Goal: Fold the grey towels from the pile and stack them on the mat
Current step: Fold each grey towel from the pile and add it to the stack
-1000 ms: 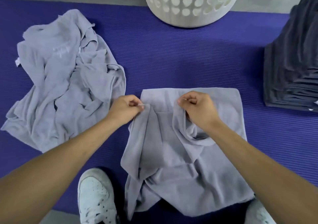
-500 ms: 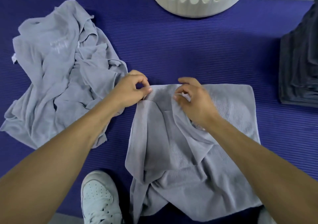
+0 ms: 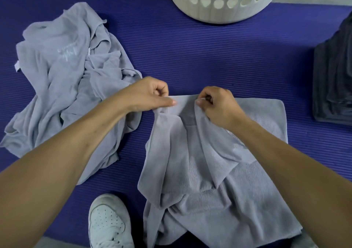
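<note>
At the top centre of the frame stands a white round plastic laundry basket with heart-shaped holes (image 3: 224, 1), cut off by the upper edge; its inside cannot be seen. It rests on the far edge of a ribbed purple foam mat (image 3: 209, 57). In the lower centre a light grey terry towel (image 3: 219, 181) lies partly folded on the mat. The left hand (image 3: 150, 95) pinches one raised corner of it between thumb and curled fingers, and the right hand (image 3: 219, 104) pinches the neighbouring corner, both near the towel's far edge. A crumpled pile of grey towels (image 3: 62, 80) fills the upper left. A dark grey stack of folded cloths (image 3: 335, 80) sits at the right edge. A white sneaker (image 3: 108, 225) shows at bottom centre.
</note>
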A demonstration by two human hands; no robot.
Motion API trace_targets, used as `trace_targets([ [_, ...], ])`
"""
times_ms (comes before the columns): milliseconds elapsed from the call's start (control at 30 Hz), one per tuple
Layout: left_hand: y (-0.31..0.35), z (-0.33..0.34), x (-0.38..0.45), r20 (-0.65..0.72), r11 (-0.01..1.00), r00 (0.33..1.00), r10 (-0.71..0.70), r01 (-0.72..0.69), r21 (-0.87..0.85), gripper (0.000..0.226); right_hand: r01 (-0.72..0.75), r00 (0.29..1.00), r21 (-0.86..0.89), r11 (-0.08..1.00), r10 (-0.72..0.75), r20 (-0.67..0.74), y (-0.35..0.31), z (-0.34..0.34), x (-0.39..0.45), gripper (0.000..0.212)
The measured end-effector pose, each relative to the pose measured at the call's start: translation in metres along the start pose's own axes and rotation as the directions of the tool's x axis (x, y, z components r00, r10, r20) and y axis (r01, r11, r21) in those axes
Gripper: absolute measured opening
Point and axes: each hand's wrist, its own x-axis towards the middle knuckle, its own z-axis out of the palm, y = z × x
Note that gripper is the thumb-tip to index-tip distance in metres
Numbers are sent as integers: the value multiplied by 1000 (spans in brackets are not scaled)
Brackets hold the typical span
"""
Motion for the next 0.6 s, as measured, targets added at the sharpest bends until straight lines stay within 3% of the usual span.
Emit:
trace_targets([
  [100, -4, -6, -1, 87, 993, 989, -120, 119, 18, 13, -84, 995, 11, 996, 84, -59, 7, 2, -2, 14],
  [167, -13, -6, 2, -79, 991, 988, -131, 131, 1, 8, -96, 993, 8, 995, 96, -75, 7, 5, -4, 15],
  [267, -26, -5, 6, -408, 992, 908, -98, 56, -114, 10, -77, 993, 0, 997, 77, -86, 2, 13, -3, 15],
  [333, -31, 0, 7, -480, 984, 872, -92, 7, -176, 12, -78, 993, -13, 997, 76, -87, 1, 17, -1, 15],
  [433, -43, 12, 10, -475, 981, 871, -124, 35, -193, 14, -68, 991, -26, 997, 65, -121, 1, 20, -3, 12],
  [500, -51, 20, 7, -539, 990, 831, -135, 91, -107, 22, -29, 984, -20, 999, 25, -174, -2, 22, -7, 11],
  [600, -55, 35, -10, -678, 994, 734, 48, 33, 106, 21, 23, 976, 4, 1000, -22, -215, -7, 25, -12, 9],
])
